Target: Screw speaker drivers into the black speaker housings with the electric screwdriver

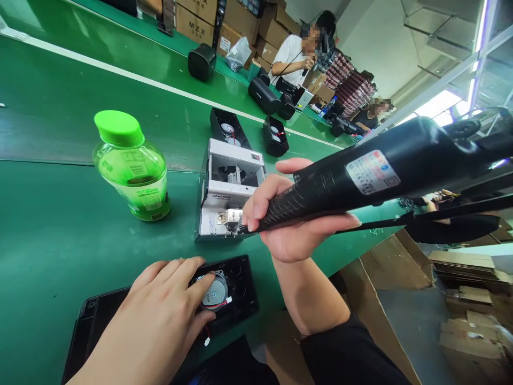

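My right hand (294, 224) is closed around a black electric screwdriver (320, 184) with a white label. Its bit end points down to the left, at the metal outlet of a grey screw feeder (234, 192); whether they touch I cannot tell. On the bench in front of me lies a black speaker housing (244, 291), open side up. My left hand (164, 299) grips across it, with the forefinger against a round speaker driver (215, 293) inside and the thumb at the near side. Red wires with white plugs show by the driver, and the hand hides the housing's middle.
Left of the feeder stands a green-capped bottle (132, 166). Behind the feeder lie two more open housings, one (228, 128) left and another (276, 136) right. A co-worker (294, 59) sits across the green bench (48, 203). A cardboard box (396, 262) stands at my right.
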Action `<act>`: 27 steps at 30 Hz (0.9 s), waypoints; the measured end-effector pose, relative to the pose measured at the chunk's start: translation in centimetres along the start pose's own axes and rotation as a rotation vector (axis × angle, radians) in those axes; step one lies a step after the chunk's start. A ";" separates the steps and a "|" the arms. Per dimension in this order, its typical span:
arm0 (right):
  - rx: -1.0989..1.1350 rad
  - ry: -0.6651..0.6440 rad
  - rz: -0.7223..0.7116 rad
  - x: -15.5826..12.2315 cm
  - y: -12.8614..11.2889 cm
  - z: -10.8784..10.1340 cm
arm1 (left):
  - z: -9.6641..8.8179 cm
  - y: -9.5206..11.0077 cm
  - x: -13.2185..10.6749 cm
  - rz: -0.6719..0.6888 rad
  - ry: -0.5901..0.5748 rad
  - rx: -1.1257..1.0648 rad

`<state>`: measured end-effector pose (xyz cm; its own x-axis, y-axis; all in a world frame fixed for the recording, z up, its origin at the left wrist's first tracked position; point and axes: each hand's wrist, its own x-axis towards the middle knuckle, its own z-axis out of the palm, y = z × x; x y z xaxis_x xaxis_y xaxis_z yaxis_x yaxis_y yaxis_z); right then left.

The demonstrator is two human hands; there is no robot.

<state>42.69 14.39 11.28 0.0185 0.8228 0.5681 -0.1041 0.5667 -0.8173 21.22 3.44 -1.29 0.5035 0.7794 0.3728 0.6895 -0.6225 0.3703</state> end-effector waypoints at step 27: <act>0.451 -0.011 0.288 -5.5 -3.6 -3.5 | -0.4 -0.5 -0.4 0.024 -0.036 0.042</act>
<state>46.42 7.95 10.74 -0.0837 0.9404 0.3296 -0.5201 0.2409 -0.8194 20.48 3.39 -1.31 0.5376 0.7671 0.3501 0.6983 -0.6378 0.3251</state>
